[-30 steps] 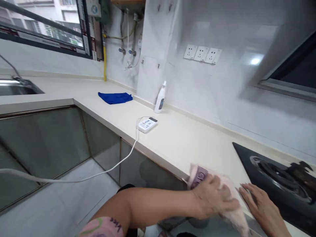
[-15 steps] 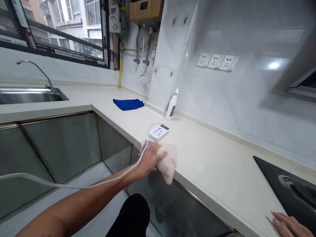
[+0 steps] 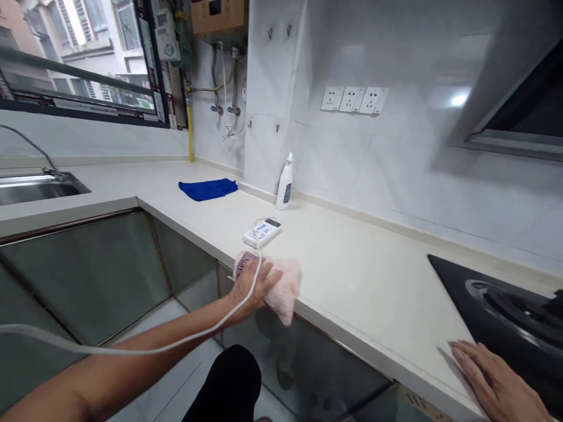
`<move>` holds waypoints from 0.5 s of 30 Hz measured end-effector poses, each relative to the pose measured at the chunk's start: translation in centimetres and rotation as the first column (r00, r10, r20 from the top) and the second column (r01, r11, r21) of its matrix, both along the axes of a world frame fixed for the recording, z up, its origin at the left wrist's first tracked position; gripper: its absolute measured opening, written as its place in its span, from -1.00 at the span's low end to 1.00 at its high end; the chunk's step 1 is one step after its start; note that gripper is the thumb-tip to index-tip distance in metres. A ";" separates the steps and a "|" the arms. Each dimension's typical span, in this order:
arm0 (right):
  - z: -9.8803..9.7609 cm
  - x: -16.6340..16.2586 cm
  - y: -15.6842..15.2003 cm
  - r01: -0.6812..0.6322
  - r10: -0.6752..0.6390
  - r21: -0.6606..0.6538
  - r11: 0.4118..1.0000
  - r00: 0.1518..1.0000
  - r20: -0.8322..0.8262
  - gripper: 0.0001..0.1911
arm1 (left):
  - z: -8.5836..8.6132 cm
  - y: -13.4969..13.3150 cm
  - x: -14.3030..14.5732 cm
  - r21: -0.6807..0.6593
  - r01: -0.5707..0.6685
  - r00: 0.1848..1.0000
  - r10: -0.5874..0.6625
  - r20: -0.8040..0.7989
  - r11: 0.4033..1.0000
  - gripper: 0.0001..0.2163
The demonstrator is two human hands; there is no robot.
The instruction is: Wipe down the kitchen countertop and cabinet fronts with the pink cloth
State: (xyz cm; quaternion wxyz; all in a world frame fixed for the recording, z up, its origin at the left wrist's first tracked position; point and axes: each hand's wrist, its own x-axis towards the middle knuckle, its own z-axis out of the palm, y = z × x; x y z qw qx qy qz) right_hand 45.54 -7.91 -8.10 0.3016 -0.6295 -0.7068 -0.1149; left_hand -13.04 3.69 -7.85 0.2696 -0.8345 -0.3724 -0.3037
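Observation:
My left hand (image 3: 254,288) presses a pale pink cloth (image 3: 284,284) against the front edge of the cream countertop (image 3: 360,275). Part of the cloth hangs over the edge, and a purple printed patch shows beside my fingers. A white cable (image 3: 176,346) runs across my left forearm and hand to a white power bank (image 3: 263,232), which lies just behind the cloth. At the lower right my right hand (image 3: 497,375) rests on the counter beside the black gas stove (image 3: 519,310); its fingers are stretched out and hold nothing.
A blue cloth (image 3: 209,189) lies further left on the counter. Against the wall stands a white bottle (image 3: 285,183). The sink (image 3: 41,189) is at the far left, and the wall sockets (image 3: 354,99) are above the counter. My dark-clothed knee (image 3: 229,381) is near the cabinets.
The view has turned to the right, so the surroundings appear shifted left and more of the stove and my right hand shows. My left hand stays on the pink cloth at the counter edge.

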 end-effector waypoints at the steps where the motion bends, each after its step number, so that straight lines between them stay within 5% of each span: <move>1: 0.2 -0.4 -0.2 0.013 -0.014 -0.037 0.999 1.000 -0.024 -0.40 | -0.2 -0.8 2.5 0.010 0.015 1.000 -0.015 -0.013 1.000 -0.53; 10: 0.8 -1.2 -0.4 0.064 -0.081 -0.118 0.991 0.987 -0.141 -0.34 | 0.5 -8.3 26.5 0.163 0.250 0.967 -0.238 -0.088 0.954 -0.61; 12: 0.4 -0.6 -0.3 0.036 -0.050 -0.109 0.993 0.990 -0.134 -0.34 | 0.9 -8.9 28.8 0.173 0.292 0.954 -0.276 -0.114 0.941 -0.61; 15: 0.2 -0.3 -0.5 0.028 -0.041 -0.101 0.994 0.991 -0.127 -0.35 | 1.2 -8.5 28.3 0.125 0.351 0.930 -0.330 -0.163 0.928 -0.60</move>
